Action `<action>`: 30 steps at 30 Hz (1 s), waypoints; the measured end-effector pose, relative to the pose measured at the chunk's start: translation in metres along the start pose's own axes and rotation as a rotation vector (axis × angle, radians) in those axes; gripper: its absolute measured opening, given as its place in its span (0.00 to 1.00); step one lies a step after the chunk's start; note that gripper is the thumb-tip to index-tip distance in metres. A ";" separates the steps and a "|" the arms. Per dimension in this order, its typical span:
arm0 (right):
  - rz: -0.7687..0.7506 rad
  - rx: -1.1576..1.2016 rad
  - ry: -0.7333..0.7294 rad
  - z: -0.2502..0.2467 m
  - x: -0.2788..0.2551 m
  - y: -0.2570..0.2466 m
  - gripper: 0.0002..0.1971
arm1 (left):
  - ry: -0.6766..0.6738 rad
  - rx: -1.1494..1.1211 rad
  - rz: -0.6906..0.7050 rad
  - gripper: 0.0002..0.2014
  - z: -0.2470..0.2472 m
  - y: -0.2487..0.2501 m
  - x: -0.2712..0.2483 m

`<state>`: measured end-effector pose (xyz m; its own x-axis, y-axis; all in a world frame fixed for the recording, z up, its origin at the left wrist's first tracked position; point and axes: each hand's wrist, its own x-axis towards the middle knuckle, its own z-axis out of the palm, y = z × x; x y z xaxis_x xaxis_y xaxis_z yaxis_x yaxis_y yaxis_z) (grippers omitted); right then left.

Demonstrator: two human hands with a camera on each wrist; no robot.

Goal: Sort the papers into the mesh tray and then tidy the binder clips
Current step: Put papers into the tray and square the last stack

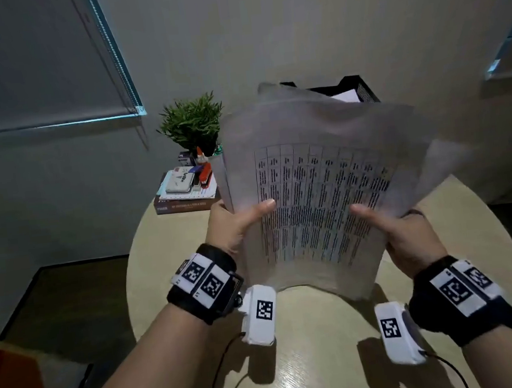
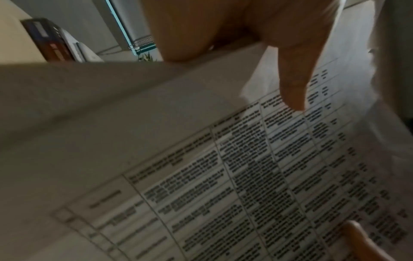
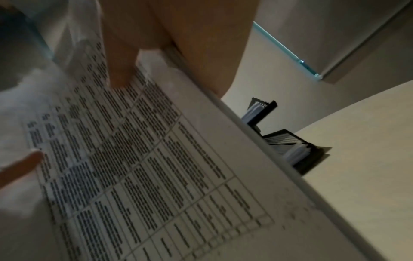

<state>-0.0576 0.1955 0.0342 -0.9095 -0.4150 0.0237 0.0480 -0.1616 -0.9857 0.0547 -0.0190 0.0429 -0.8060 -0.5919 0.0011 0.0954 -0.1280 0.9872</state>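
Holding the papers point(image 1: 311, 188) above the surface point(image 1: 313, 361), left hand point(image 1: 233, 227) and right hand point(image 1: 404, 235) each pinch a side edge, thumbs on top (sheets fanned, judged mid-squaring). Mesh tray point(image 1: 360, 88) stands beyond, partly hidden.

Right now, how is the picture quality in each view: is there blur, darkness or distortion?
Head view: dim room, wide-angle bending at the window blind, far edge of the papers motion-blurred. Left wrist view: the printed table is smeared and unreadable, the left hand close and soft. Right wrist view: likewise blurred, tilted; the mesh tray shows only dimly.
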 end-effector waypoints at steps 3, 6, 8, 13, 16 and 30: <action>-0.052 -0.028 0.034 -0.002 -0.002 0.007 0.16 | -0.011 -0.013 -0.029 0.23 0.000 -0.012 0.000; -0.036 -0.092 0.009 -0.003 -0.010 0.016 0.17 | 0.012 0.003 -0.137 0.14 0.001 -0.031 0.001; 0.000 -0.104 -0.005 -0.001 -0.009 0.020 0.17 | -0.003 0.039 -0.149 0.15 0.007 -0.035 0.000; -0.030 -0.046 0.121 0.001 0.002 0.009 0.37 | 0.037 -0.017 -0.048 0.22 0.019 -0.026 0.004; -0.078 -0.066 0.107 -0.002 0.000 -0.004 0.15 | 0.011 -0.025 -0.014 0.23 0.017 -0.024 0.005; -0.183 -0.082 0.078 -0.004 0.002 -0.014 0.11 | 0.001 0.022 0.090 0.20 0.030 -0.002 0.015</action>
<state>-0.0618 0.1999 0.0470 -0.9295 -0.3142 0.1933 -0.1514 -0.1529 -0.9766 0.0253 -0.0035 0.0454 -0.7940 -0.6012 0.0902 0.1549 -0.0565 0.9863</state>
